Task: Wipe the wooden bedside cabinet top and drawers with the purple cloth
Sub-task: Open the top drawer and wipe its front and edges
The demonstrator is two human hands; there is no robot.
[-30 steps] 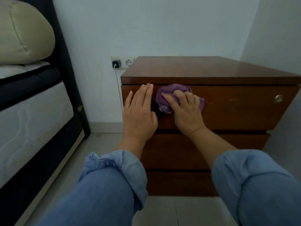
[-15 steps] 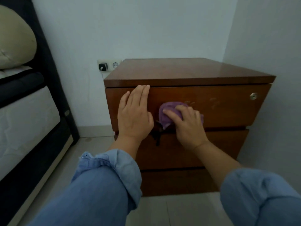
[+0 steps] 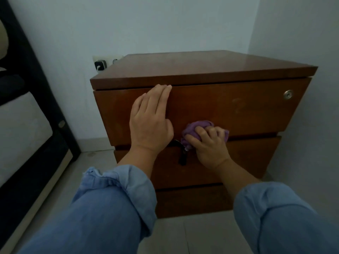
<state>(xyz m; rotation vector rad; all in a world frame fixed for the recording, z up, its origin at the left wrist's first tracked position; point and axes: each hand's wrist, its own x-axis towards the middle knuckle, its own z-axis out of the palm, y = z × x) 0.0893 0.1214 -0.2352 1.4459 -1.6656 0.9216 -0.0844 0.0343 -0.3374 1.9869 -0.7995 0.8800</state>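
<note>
Head view: the left hand (image 3: 150, 123) lies flat, fingers together, on the top drawer (image 3: 229, 109) of the brown wooden bedside cabinet (image 3: 201, 68). Just right, the right hand (image 3: 209, 145) pinches the bunched purple cloth (image 3: 194, 129) against that drawer's lower edge.
</note>
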